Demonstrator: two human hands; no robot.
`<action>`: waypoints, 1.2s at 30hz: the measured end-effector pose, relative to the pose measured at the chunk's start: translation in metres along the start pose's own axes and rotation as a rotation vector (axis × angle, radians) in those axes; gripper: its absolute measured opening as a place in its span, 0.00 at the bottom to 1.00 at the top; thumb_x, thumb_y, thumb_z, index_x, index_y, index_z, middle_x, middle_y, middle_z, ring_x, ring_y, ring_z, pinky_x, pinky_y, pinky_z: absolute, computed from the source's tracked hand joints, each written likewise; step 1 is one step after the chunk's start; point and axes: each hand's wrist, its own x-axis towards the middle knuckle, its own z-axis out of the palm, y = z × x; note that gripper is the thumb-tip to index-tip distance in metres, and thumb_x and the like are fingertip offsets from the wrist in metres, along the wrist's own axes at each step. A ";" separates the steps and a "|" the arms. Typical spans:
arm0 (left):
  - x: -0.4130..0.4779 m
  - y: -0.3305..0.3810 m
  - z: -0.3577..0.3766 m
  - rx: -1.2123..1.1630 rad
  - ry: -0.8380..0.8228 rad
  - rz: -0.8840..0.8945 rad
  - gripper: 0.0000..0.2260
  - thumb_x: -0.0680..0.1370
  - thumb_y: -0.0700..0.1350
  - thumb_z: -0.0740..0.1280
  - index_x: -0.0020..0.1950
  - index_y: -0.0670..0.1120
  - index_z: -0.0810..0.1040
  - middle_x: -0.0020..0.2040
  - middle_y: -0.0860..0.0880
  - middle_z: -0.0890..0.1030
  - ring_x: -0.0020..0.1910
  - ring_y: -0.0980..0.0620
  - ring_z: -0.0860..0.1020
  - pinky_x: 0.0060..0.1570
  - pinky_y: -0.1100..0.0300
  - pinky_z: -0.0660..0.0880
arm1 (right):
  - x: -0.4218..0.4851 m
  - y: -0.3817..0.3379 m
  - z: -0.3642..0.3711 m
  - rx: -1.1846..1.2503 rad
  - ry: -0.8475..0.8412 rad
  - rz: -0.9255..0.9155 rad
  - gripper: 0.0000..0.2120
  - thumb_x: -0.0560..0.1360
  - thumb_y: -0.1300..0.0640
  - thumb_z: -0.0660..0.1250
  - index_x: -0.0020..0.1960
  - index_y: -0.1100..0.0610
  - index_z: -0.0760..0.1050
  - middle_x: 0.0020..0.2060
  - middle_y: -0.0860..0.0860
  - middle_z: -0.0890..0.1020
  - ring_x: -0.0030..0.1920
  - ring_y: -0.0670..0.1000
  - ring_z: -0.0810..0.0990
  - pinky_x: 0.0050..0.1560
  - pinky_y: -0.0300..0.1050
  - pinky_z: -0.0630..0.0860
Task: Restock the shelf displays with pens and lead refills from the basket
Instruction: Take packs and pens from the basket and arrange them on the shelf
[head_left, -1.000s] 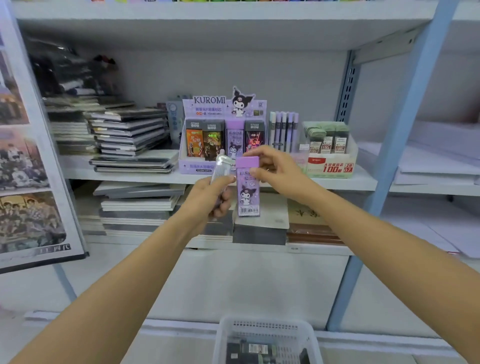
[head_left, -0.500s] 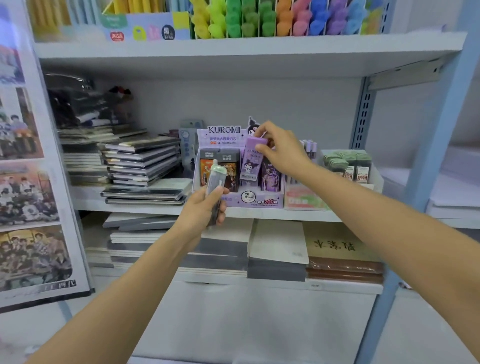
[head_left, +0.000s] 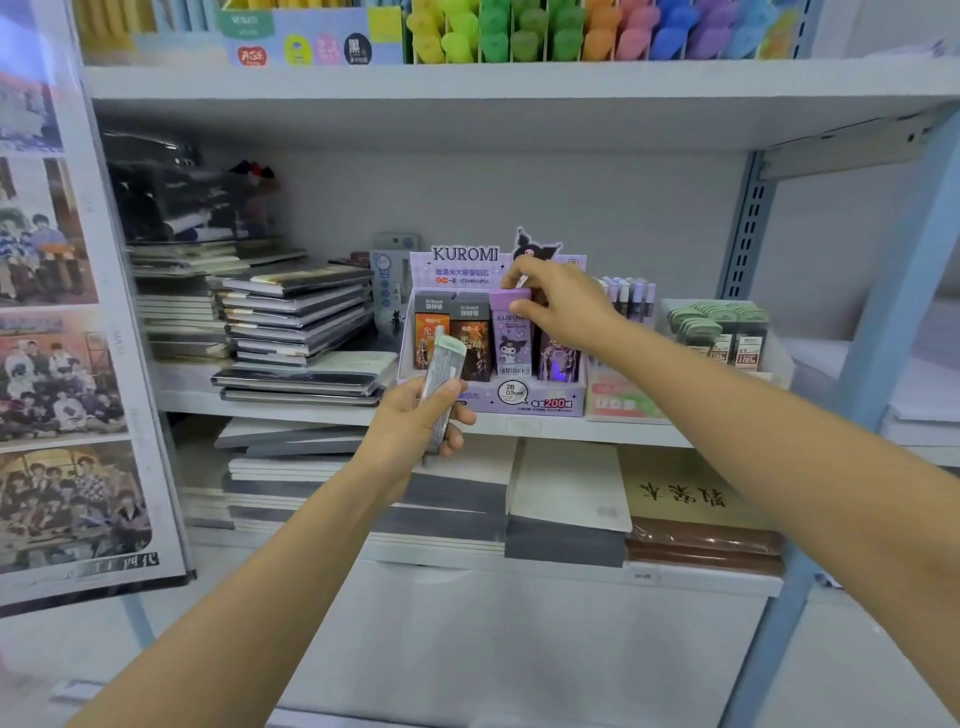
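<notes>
A purple Kuromi display box (head_left: 540, 402) stands on the middle shelf with several lead refill cases upright in it. My right hand (head_left: 563, 306) pinches the top of a purple refill case (head_left: 511, 338), which sits in the box's third slot from the left. My left hand (head_left: 415, 428) is in front of the box, lower left, and grips a grey refill case with a pale green cap (head_left: 441, 382), tilted. The basket is out of view.
Stacked notebooks (head_left: 298, 327) lie left of the display box. A tray of green-capped refills (head_left: 719, 332) and a row of pens (head_left: 628, 301) sit to its right. Highlighters (head_left: 571, 31) fill the top shelf. A blue shelf post (head_left: 883, 338) rises at right.
My right hand carried the purple case up from in front of my left hand and lowered it into the display box. The view tilted upward, and the basket dropped out of sight.
</notes>
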 end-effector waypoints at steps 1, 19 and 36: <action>0.000 0.000 0.001 0.002 0.000 -0.001 0.10 0.81 0.48 0.63 0.56 0.43 0.76 0.35 0.50 0.81 0.24 0.57 0.74 0.20 0.68 0.66 | 0.000 -0.001 0.003 -0.001 0.038 0.005 0.08 0.77 0.55 0.68 0.56 0.51 0.75 0.45 0.48 0.81 0.44 0.49 0.77 0.46 0.46 0.74; 0.001 -0.001 0.004 0.042 -0.010 -0.003 0.12 0.79 0.50 0.65 0.58 0.45 0.76 0.40 0.53 0.83 0.26 0.56 0.76 0.21 0.66 0.63 | 0.001 0.016 0.012 -0.299 0.024 -0.029 0.17 0.79 0.49 0.63 0.67 0.53 0.75 0.56 0.52 0.74 0.60 0.54 0.67 0.59 0.48 0.66; -0.007 0.014 0.082 -0.096 -0.173 -0.164 0.11 0.82 0.52 0.58 0.47 0.46 0.74 0.33 0.50 0.72 0.24 0.56 0.68 0.20 0.65 0.63 | -0.088 0.008 -0.035 0.950 -0.184 0.359 0.12 0.78 0.54 0.67 0.51 0.64 0.77 0.35 0.53 0.81 0.31 0.48 0.79 0.32 0.37 0.76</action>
